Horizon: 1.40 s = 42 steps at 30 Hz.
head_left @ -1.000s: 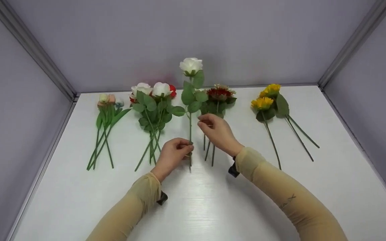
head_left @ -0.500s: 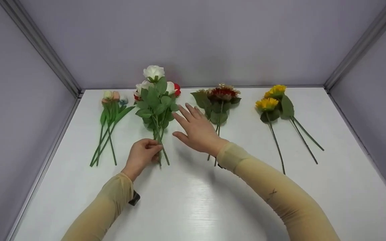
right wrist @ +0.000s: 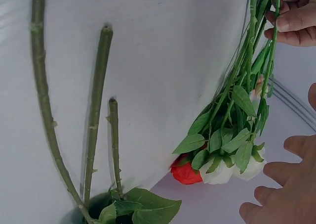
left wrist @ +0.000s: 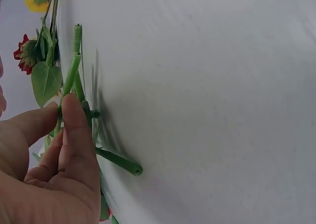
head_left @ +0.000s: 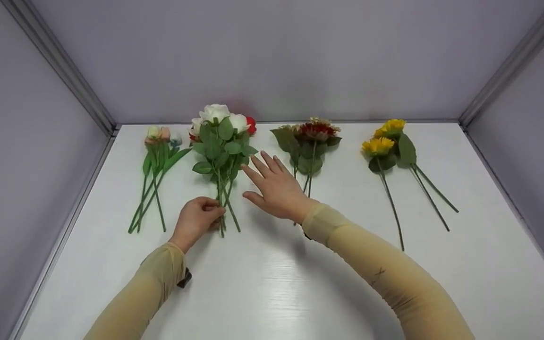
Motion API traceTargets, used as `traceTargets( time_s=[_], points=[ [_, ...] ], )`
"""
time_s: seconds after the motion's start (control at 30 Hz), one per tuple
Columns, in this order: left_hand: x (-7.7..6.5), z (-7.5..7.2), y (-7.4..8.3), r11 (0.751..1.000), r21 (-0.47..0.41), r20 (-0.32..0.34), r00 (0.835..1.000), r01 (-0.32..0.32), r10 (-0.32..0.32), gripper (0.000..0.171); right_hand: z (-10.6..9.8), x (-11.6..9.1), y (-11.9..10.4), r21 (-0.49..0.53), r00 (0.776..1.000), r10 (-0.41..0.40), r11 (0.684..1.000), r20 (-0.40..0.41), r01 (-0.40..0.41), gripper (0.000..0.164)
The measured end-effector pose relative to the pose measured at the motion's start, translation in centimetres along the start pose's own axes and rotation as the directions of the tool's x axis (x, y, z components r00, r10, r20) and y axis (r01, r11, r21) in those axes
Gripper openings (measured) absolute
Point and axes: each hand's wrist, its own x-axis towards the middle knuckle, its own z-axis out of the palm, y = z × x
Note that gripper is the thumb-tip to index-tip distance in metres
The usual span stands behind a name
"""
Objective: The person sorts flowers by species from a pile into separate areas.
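My left hand (head_left: 197, 219) pinches the green stem of a white rose (head_left: 215, 112) between thumb and fingertips, near its lower end. That rose lies over a bunch of white and red roses, whose leaves (head_left: 227, 146) overlap; one red rose (right wrist: 186, 171) shows in the right wrist view. In the left wrist view the pinched stem (left wrist: 72, 75) sticks out past the fingers, with other stem ends beside it. My right hand (head_left: 279, 189) is spread with straight fingers and holds nothing, its fingertips right by the rose leaves. Under its wrist run the stems of the dark red flowers.
Tulips (head_left: 157, 137) lie to the left of the roses on the white table (head_left: 262, 283). Dark red and beige flowers (head_left: 317, 132) lie right of the roses, and yellow sunflowers (head_left: 378, 145) farther right. A grey wall (head_left: 272, 61) stands behind them.
My left hand has carried the white rose leftward and lowered it onto the rose bunch. My right hand has moved left and downward, its fingers spreading out.
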Motion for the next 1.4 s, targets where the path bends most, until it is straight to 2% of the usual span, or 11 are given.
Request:
traceTargets(
  time_s=[0.37,0.5,0.6,0.67,0.73,0.87,1.0,1.13,1.2,1.27,1.4],
  points=[
    [-0.3,0.0,0.9,0.994,0.108,0.006,1.000,-0.023,0.022,0.039,0.0,-1.1,1.4,0.011,1.000,0.006,1.000,-0.001,-0.006,0.071],
    [-0.6,0.2,1.6,0.971,0.199,0.002,0.991,-0.135,0.137,0.043,-0.1,-1.7,2.6,0.022,1.000,0.028,0.999,0.005,-0.028,0.070],
    [-0.8,1.0,2.3,0.925,0.279,0.018,0.964,-0.258,0.264,0.049,-0.2,-2.3,4.2,0.027,0.997,0.075,0.997,-0.002,-0.075,0.068],
    [-0.9,2.0,2.9,0.875,0.342,0.051,0.937,-0.342,0.346,0.054,-0.3,-2.9,5.8,0.042,0.992,0.122,0.992,-0.026,-0.121,0.066],
    [-1.1,3.3,3.5,0.802,0.421,0.092,0.900,-0.423,0.426,0.058,-0.4,-3.6,7.6,0.068,0.982,0.175,0.983,-0.065,-0.171,0.062],
    [-1.7,6.2,4.8,0.594,0.566,0.230,0.801,-0.572,0.552,0.063,-0.9,-5.7,11.9,0.137,0.939,0.298,0.951,-0.174,-0.277,0.049],
    [-2.1,9.4,6.1,0.365,0.621,0.401,0.681,-0.694,0.612,0.066,-1.8,-8.6,16.4,0.215,0.862,0.438,0.895,-0.254,-0.392,0.032],
    [-2.4,12.8,7.2,0.191,0.618,0.523,0.581,-0.762,0.624,0.068,-2.2,-12.0,20.0,0.272,0.782,0.561,0.824,-0.272,-0.497,0.026],
    [-2.6,14.5,7.7,0.136,0.612,0.564,0.551,-0.779,0.614,0.069,-2.3,-13.6,21.2,0.282,0.754,0.605,0.793,-0.255,-0.541,0.027],
    [-2.7,16.0,8.1,0.103,0.605,0.599,0.536,-0.790,0.596,0.071,-2.4,-15.0,22.0,0.306,0.738,0.636,0.765,-0.226,-0.567,0.028],
    [-2.9,19.0,8.9,0.079,0.590,0.647,0.529,-0.803,0.549,0.073,-2.3,-16.8,22.9,0.361,0.719,0.683,0.708,-0.132,-0.606,0.028]
  ],
)
